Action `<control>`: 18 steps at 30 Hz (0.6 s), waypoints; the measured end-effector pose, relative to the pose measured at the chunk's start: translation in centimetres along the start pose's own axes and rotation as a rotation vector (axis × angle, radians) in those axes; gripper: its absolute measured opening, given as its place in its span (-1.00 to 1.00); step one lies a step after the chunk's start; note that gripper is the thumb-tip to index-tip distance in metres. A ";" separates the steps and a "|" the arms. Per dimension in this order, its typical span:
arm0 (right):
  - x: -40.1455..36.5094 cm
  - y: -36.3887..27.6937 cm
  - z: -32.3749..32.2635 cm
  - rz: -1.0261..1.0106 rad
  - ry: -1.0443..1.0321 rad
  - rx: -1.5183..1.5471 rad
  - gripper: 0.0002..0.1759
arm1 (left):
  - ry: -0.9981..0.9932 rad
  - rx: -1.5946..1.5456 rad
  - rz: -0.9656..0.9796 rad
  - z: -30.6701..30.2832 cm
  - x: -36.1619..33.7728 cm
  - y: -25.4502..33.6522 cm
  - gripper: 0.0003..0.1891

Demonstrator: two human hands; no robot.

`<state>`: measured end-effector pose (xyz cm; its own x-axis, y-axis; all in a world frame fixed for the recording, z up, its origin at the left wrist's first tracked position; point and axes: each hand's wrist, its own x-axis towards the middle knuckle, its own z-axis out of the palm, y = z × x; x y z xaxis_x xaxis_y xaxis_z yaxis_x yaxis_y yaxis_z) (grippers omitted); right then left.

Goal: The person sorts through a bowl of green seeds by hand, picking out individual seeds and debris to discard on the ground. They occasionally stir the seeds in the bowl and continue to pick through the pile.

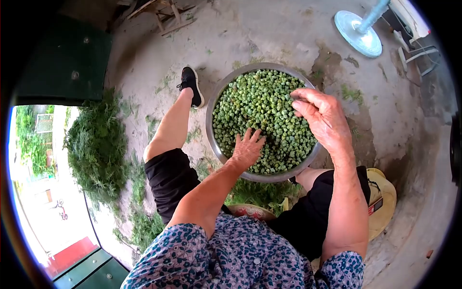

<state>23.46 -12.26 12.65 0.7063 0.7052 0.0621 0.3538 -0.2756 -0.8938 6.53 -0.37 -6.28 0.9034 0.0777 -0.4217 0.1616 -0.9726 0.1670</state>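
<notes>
A wide round metal basin (210, 120) stands between my legs, filled with small, round, knobbly green pods (264, 103). Against these pods, in the lower middle of the basin, rests my left hand (249, 149), fingers spread and their tips partly sunk among them. Above the basin's right rim is my right hand (323, 118), its thumb and fingertips drawn together in a pinch over the pods. I cannot tell what, if anything, is between those fingertips.
Feathery green plants (94, 144) lie heaped at left by the bright doorway, with loose sprigs on the concrete floor. A straw hat (385, 202) sits at right. A pale blue pedestal base (358, 36) and a wooden stool (168, 17) stand farther off.
</notes>
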 end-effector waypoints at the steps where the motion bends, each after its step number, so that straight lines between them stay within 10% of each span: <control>1: 0.1 0.0 -0.1 -0.005 0.006 -0.011 -0.80 | 0.030 -0.010 -0.003 0.5 -0.6 -0.5 -0.33; 8: 0.5 -0.4 -1.6 -0.002 0.058 0.010 -0.79 | -0.021 -0.178 -0.249 1.6 -2.9 -3.5 -0.30; 13: 0.2 -1.1 -2.3 0.040 0.100 0.108 -0.78 | 0.603 -0.611 -0.261 3.5 -0.2 -4.9 -0.56; 18: -0.1 -1.3 -2.8 0.027 0.107 0.048 -0.78 | 0.600 -1.026 -0.700 0.3 4.5 -4.7 -0.65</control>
<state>24.67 -13.75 15.01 0.7776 0.6233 0.0830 0.3062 -0.2601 -0.9157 9.74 4.52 -9.26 0.5018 0.8156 -0.2880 0.6298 -0.1162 0.7680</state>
